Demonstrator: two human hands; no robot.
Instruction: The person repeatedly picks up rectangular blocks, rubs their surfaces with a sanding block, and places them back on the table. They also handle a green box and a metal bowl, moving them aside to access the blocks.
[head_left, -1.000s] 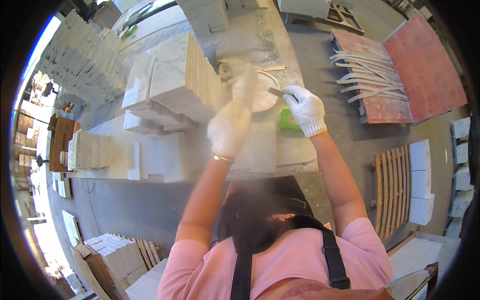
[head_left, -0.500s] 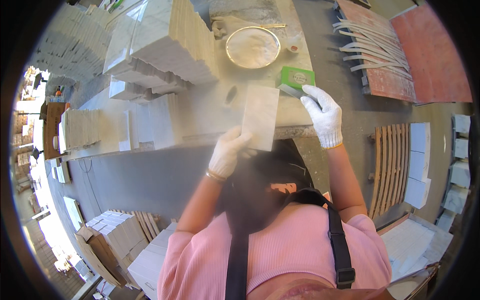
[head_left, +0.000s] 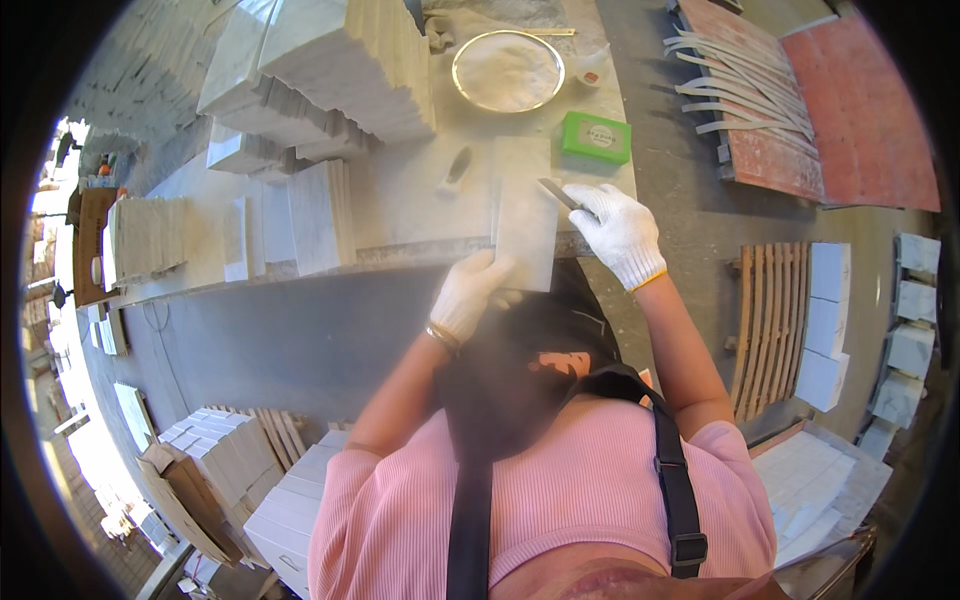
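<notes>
In white knit gloves, my left hand (head_left: 470,292) grips the lower left edge of a pale marble tile (head_left: 525,225), its fingers curled round it. The tile leans upright over the table's front edge. My right hand (head_left: 618,232) is closed on a thin, flat grey scraper (head_left: 557,193), whose tip is at the tile's right edge; I cannot tell whether it touches. A green box (head_left: 596,138) lies beyond my right hand. Left of the tile is a small hand tool (head_left: 457,170), blurred by the haze.
A round metal-rimmed bowl of white powder (head_left: 508,71) stands at the far side of the dusty table (head_left: 400,215), beside a small white cup (head_left: 592,75). Stacked marble tiles (head_left: 345,70) fill the left. Wooden pallets (head_left: 770,330) and a red board with white strips (head_left: 750,100) lie at right.
My right hand has moved left and toward me from the green box, bringing the scraper to the tile's edge. My left hand still holds the tile.
</notes>
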